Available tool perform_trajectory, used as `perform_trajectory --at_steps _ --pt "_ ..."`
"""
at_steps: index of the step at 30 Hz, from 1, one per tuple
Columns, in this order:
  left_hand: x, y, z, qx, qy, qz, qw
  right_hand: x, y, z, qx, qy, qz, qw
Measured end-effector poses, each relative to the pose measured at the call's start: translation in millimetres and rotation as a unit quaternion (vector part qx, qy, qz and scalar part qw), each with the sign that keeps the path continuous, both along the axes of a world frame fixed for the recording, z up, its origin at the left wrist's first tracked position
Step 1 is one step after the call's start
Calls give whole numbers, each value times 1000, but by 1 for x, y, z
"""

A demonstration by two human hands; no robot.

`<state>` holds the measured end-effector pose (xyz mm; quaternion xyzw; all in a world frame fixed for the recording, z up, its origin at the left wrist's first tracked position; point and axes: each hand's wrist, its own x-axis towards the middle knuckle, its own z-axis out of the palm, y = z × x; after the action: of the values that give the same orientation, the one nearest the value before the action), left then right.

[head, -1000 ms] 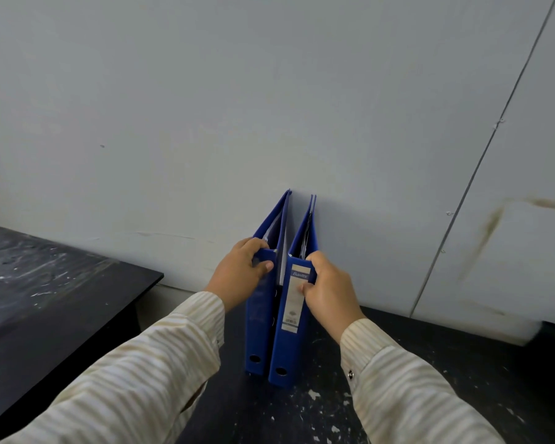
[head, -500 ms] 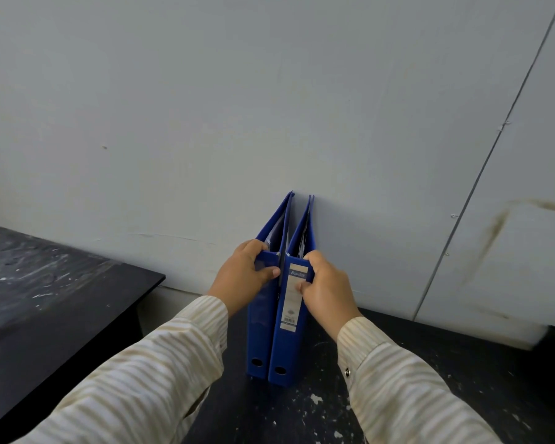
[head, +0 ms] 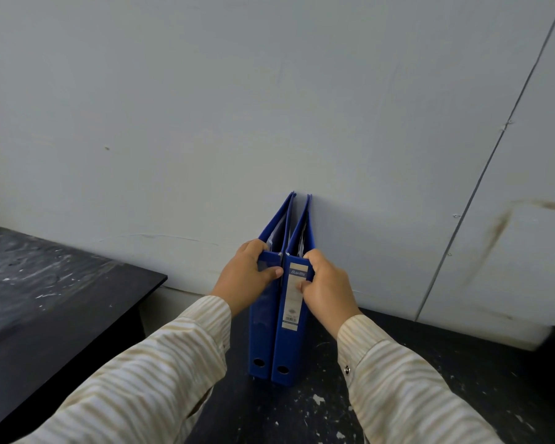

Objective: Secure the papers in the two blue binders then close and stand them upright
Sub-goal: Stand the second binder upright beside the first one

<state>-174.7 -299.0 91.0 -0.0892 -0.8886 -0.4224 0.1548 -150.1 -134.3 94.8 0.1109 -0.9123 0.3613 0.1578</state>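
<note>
Left hand (head: pixel 247 277) is curled round the top of the spine of the left glossy blue lever-arch binder (head: pixel 262 328), thumb across the front, fingers hooked over the upper edge. Right hand (head: pixel 326 291) is clamped the same way on the right blue lever-arch binder w/ white spine label (head: pixel 290 331), thumb on the label, fingers wrapped round its 3 o'clock side. Both grips sit high, prob. because the top gives most leverage to steady a tall narrow thing.

Binders stand upright, spines toward the camera, touching side by side, far edges up against the pale grey wall panel (head: pixel 269 107) at 12 o'clock; the wall likely acts as a backstop. Covers closed, white paper edges just showing at top. They rest on a dark paint-flecked tabletop (head: pixel 318 408). A second black scuffed table (head: pixel 45 283) sits at 9 o'clock, apart. Striped cream sleeves (head: pixel 161 373) run back to 6.

Task looks near done: only letting go remains, and they could tip sideways.
</note>
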Motion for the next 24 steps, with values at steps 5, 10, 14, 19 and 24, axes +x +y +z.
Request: perform_trajectory --at_steps 5,10,14,19,24 --pt "0 0 0 2 -1 -1 1000 0 -1 0 -3 2 2 1000" --pt "0 -1 0 -1 2 -2 1000 -1 -2 -1 -2 1 -3 1000" --pt "0 -1 0 -2 1 -2 1000 -2 -2 -1 1 2 -2 1000" --pt "0 0 -1 1 0 -2 1000 0 -1 0 3 -4 1 1000" --pt "-1 0 -3 21 -3 -3 1000 1 -2 2 11 -5 2 1000"
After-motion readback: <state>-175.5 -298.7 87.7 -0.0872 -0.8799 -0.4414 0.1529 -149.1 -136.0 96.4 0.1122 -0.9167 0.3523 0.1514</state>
